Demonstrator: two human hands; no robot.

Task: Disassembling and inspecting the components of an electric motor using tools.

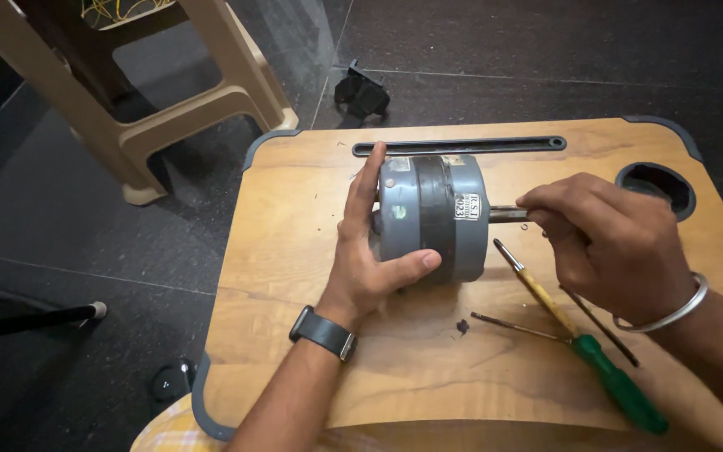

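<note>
I have the grey electric motor (pixel 431 219) lying on its side near the middle of the wooden table (pixel 294 251), its shaft (pixel 505 214) pointing toward 3 o'clock. My left hand (pixel 370 259) cups the end cap at 9 o'clock of the body, fingers spread up over the rim and thumb pressed along the lower side. My right hand (pixel 604 238) is closed around the shaft tip, fingers pinched tight on it. I judge the motor heavy and rigid, with a smooth painted casing that could roll; the broad cylindrical body is the safe hold, the thin shaft only for turning. At 5 o'clock of the motor lie a yellow-handled tool (pixel 537 289), a green-handled screwdriver (pixel 621 385) and a thin metal rod (pixel 516 327). A long slot (pixel 462 146) and a cup hole (pixel 656 186) sit along the table's far edge.
</note>
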